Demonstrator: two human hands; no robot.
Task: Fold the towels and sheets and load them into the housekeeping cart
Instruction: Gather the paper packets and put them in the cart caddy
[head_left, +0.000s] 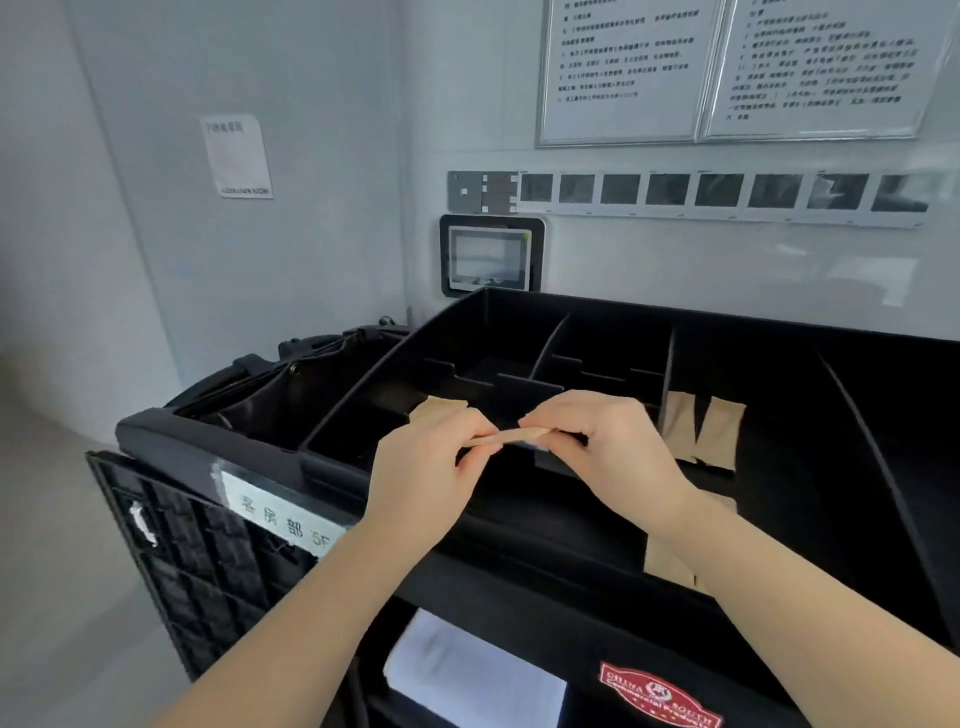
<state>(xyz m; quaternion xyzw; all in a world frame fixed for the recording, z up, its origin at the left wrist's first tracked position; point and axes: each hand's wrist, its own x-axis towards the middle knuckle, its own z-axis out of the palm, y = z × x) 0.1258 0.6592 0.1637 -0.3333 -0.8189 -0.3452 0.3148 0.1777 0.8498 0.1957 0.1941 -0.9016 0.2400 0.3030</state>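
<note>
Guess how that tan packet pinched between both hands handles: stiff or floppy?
Tan packet looks thin and flat, so probably light and bendable. Left hand and right hand pinch its ends; it spans the gap with little sag, suggesting some stiffness.

A wall screen (491, 255) hung below framed notices (727, 67); photo strip (717, 193) ran between them, paper sign (237, 156) left.

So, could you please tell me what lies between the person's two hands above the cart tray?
In the head view, a thin tan packet spans the gap, pinched by the left hand and right hand above the black cart tray.
</note>
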